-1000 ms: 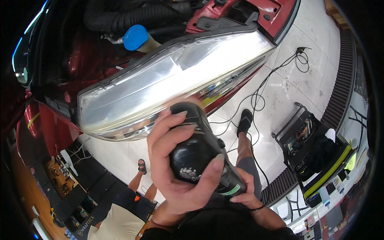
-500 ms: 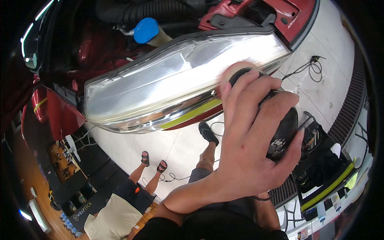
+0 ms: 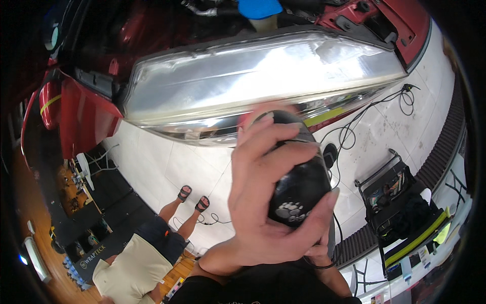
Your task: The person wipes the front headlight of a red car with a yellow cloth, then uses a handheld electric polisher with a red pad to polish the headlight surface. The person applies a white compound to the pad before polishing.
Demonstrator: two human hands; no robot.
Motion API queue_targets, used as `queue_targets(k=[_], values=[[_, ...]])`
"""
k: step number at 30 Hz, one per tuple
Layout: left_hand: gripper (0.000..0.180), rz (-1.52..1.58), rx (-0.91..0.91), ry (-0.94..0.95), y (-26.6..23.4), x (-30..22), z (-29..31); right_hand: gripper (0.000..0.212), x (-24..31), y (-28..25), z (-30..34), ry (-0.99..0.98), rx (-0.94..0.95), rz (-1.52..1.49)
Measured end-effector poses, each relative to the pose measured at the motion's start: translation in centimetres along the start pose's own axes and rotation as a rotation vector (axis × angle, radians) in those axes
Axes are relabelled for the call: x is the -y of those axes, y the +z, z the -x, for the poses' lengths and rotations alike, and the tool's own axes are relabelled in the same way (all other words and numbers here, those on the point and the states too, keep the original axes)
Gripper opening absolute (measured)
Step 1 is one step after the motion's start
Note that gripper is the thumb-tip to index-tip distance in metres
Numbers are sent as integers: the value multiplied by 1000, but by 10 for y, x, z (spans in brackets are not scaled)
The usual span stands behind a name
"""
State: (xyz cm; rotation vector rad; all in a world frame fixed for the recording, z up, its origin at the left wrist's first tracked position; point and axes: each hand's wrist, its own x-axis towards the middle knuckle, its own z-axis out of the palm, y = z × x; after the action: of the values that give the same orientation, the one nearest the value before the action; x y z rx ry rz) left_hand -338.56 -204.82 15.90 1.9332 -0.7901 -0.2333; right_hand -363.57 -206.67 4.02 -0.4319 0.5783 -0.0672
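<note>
A black power polisher [image 3: 298,177] with a pale paw-print mark is pressed toward the lower edge of a car headlight [image 3: 212,86]. Its round pad [image 3: 271,109] is smeared by motion and appears to touch the lens. My left hand [image 3: 268,187] is wrapped over the polisher's head, fingers across the top and thumb along the right side. Behind it, mostly hidden, my right hand [image 3: 319,252] shows a few curled fingers at the polisher's rear end. The headlight lens is cloudy in places and bright with reflections.
Above the lens lies the open engine bay with a blue cap [image 3: 259,7]. Black cables [image 3: 349,129] loop over the pale tiled floor. A black tool cart [image 3: 390,190] stands at right. Another person [image 3: 134,266] in a light shirt is at lower left, beside a black workbench [image 3: 119,197].
The polisher, with my hands on it, has moved left along the headlight and down to its lower edge. My view has shifted, and my leg no longer shows left of the polisher.
</note>
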Motion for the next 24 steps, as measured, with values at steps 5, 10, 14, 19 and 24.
queue_targets(k=[5,10,14,19,24], values=[[59,66,-76,-12,-47,20,12,101,-25,33,-6,-2,78,78],[59,149,-264,-167,-94,31,23,95,-43,79,-19,6,103,104],[58,248,-334,-177,-118,42,33,95,-60,89,-27,-61,149,295],[54,275,-178,8,-120,60,33,98,-77,99,-20,-104,-31,198],[50,359,-209,33,-135,67,34,94,-95,110,-14,-57,-81,183]])
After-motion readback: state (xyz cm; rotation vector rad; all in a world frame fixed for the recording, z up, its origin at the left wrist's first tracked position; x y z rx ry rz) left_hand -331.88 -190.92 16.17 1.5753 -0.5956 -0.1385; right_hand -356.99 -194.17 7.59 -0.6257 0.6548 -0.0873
